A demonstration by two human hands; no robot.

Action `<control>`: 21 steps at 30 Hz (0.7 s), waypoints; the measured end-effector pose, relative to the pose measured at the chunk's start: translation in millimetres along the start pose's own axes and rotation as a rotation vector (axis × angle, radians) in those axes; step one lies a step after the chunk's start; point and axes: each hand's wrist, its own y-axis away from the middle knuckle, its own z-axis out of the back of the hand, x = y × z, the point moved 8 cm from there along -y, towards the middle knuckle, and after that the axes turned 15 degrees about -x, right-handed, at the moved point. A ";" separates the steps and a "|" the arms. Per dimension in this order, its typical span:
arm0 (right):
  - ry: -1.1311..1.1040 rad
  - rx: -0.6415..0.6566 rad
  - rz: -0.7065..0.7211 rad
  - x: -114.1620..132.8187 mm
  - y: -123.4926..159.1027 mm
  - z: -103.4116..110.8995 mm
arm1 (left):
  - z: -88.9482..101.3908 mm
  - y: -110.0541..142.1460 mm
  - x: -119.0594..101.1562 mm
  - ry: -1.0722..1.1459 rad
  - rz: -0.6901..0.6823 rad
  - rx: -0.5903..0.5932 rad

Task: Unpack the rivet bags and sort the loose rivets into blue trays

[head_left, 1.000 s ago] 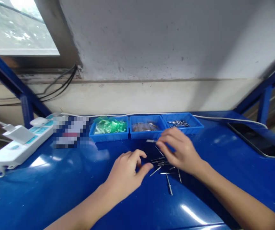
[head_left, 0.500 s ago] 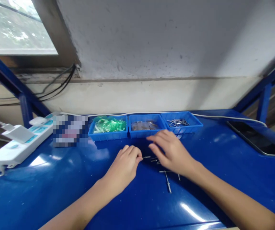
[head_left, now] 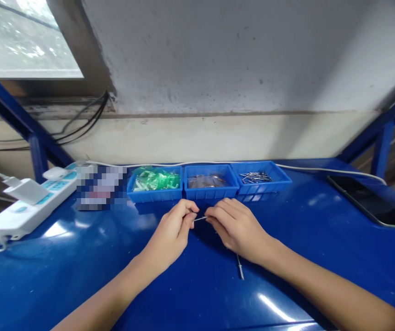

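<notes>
A dull, scuffed grey-white wall (head_left: 218, 69) is seen behind a glossy blue tabletop (head_left: 170, 294), smooth, streaked by light glare. Three shallow rectangular blue plastic bins are lined up toward the back: the left bin (head_left: 155, 197) is filled with crinkled green and clear film, the middle bin (head_left: 212, 192) with flat, brownish pieces under clear film, the right bin (head_left: 266, 187) with thin shiny metal pins. A white power strip (head_left: 8, 223) is placed at left, a dark flat phone (head_left: 369, 201) at right.

A slim silvery rod (head_left: 200, 219) is held between the hands, above the table in front of the middle bin. Its left end is pinched by the left hand (head_left: 170, 234), fingers curled; its right end is gripped by the right hand (head_left: 240, 225), knuckles up, fingers bent. Both forearms are angled inward. A loose pin (head_left: 240, 269) is partly covered by the right hand.
</notes>
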 end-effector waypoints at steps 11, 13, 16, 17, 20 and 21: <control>0.450 -0.428 -0.403 -122.1 4.7 90.8 | -47.3 5.4 -37.4 -0.367 -0.355 0.192; 0.470 -0.385 -0.431 -130.8 7.1 87.8 | -52.3 6.3 -36.4 -0.406 -0.400 0.199; 0.258 -0.250 -0.380 -111.7 1.7 64.1 | -47.9 2.9 -23.5 -0.420 -0.347 0.171; 0.155 -0.175 -0.345 -98.5 -0.9 52.6 | -44.0 0.6 -17.5 -0.415 -0.306 0.159; -0.074 0.069 -0.218 -53.9 -3.2 20.7 | -28.5 -8.6 -3.0 -0.395 -0.195 0.097; -0.109 0.120 -0.188 -42.9 -2.1 13.9 | -23.5 -11.7 -0.5 -0.386 -0.174 0.069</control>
